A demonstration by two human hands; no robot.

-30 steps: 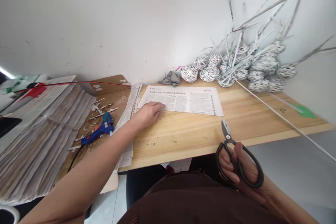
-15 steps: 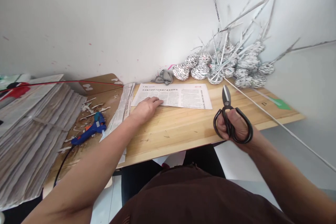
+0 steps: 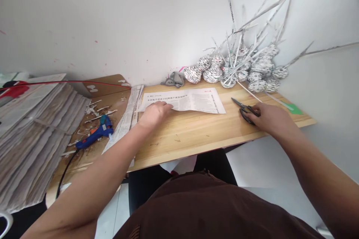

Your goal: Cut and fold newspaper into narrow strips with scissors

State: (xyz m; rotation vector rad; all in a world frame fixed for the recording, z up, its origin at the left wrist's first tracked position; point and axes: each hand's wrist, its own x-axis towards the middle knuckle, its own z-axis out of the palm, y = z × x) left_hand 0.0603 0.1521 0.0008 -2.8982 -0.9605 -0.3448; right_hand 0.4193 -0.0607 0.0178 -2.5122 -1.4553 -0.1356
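Observation:
A printed newspaper sheet (image 3: pixel 200 101) lies on the wooden table, its front edge slightly lifted and wavy. My left hand (image 3: pixel 157 114) is at the sheet's front left part, its fingers bent round the edge; the thumb side is partly hidden. Over the right part of the table, black-handled scissors (image 3: pixel 245 111) point to the far left, their blades together. My right hand (image 3: pixel 267 117) grips them by the handle loops, low at the tabletop. Folded newspaper strips (image 3: pixel 127 119) lie beside my left wrist.
Woven paper gourd shapes (image 3: pixel 213 73) with long paper sticks crowd the back right against the wall. A grey cloth-like lump (image 3: pixel 176 79) sits beside them. At left are a blue glue gun (image 3: pixel 97 133), paper scraps and a tall newspaper stack (image 3: pixel 36 145). A green piece (image 3: pixel 293 108) lies far right.
My right hand has lowered the scissors from upright above the table to the tabletop, turning them leftward. The long white stick near it is now partly hidden. The sheet's front edge has risen slightly.

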